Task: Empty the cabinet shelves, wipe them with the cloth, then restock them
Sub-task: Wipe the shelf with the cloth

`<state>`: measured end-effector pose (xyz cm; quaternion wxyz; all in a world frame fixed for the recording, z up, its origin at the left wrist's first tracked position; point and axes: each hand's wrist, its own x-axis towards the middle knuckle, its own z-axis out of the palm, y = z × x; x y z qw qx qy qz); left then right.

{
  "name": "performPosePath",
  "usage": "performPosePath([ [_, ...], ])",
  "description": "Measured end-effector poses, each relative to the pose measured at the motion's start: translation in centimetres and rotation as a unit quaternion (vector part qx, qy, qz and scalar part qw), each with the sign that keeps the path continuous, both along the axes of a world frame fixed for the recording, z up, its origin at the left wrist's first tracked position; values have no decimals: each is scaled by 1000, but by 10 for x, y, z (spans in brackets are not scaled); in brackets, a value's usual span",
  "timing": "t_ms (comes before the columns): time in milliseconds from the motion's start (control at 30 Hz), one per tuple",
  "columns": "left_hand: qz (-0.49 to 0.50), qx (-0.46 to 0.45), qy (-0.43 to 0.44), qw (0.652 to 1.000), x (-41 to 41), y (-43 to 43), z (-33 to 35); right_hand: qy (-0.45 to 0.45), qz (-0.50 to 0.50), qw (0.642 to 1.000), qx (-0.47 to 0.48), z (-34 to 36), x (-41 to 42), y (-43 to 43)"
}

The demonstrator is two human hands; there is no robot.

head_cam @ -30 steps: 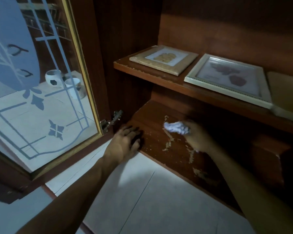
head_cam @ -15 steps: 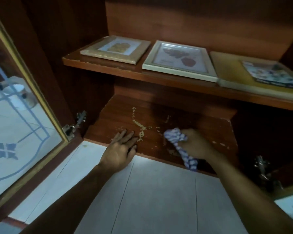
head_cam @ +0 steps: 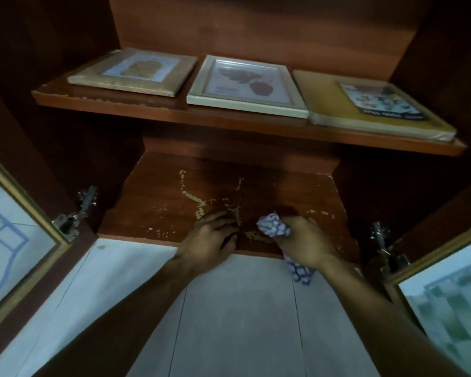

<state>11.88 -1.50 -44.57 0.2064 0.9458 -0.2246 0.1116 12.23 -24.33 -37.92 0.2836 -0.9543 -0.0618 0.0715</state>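
Observation:
The bottom shelf (head_cam: 161,208) of the wooden cabinet is bare, with worn, flaking patches in its surface. My right hand (head_cam: 302,243) is closed around a blue-and-white patterned cloth (head_cam: 273,227) and presses it on the shelf near the front edge; a tail of the cloth hangs below my wrist. My left hand (head_cam: 210,240) rests flat on the shelf's front edge, fingers apart, just left of the cloth. On the upper shelf (head_cam: 229,118) lie a wooden picture frame (head_cam: 136,73), a white picture frame (head_cam: 246,87) and a yellow book (head_cam: 370,107).
Both glass cabinet doors stand open, the left door (head_cam: 14,235) and the right door (head_cam: 446,289), with metal hinges (head_cam: 74,216) at the shelf's sides. Pale floor tiles (head_cam: 229,322) lie below the shelf front.
The view has swung right and centred on the cabinet. My right hand with the cloth has come toward the shelf's front edge, and my left hand has shifted right, closer to it.

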Motion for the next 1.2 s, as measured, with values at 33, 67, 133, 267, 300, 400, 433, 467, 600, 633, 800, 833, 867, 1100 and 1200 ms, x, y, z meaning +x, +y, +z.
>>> performPosePath([
  [33, -3, -1, -1, 1000, 0, -1, -1, -20, -24, 999, 7, 5, 2, -7],
  [67, -1, -2, -3, 1000, 0, -1, -3, -46, -57, 997, 0, 10, 6, -17],
  [133, 5, -9, -6, 1000, -2, 0, -6, -76, -137, 987, -48, 17, 13, -37],
  [267, 7, -20, -25, 999, -2, -1, -12, -12, -175, 981, -86, 4, 19, -48],
  [300, 8, -23, -29, 999, -1, -1, -13, -9, -161, 983, -89, -4, 16, -42],
  [400, 16, -34, -44, 998, -1, -1, -16, -11, -57, 998, -32, -19, 6, -17],
  [433, 17, -37, -46, 998, -1, -1, -16, 22, -2, 1000, 21, -17, 6, -11],
  [467, 16, -39, -47, 998, 0, -2, -17, 68, 41, 994, 77, -13, 7, -8],
  [600, 21, -43, -34, 998, -1, -2, -18, -6, -55, 998, 11, 12, 44, -37],
  [633, 24, -43, -33, 998, -1, -3, -18, -31, -113, 992, -46, 21, 52, -48],
  [800, 26, -48, -39, 998, -3, -4, -17, -6, -185, 979, -84, 16, 66, -57],
  [833, 23, -48, -42, 998, -3, -3, -17, -15, -175, 983, -59, 7, 60, -48],
  [867, 22, -49, -45, 998, -4, -3, -17, -32, -160, 986, -43, -1, 53, -38],
  [1100, 13, -71, -46, 996, -3, 1, -15, 38, -22, 997, 71, 0, 45, -3],
  [1200, 36, -75, -16, 996, -2, 16, -11, -24, -104, 994, 39, 14, 80, -28],
])
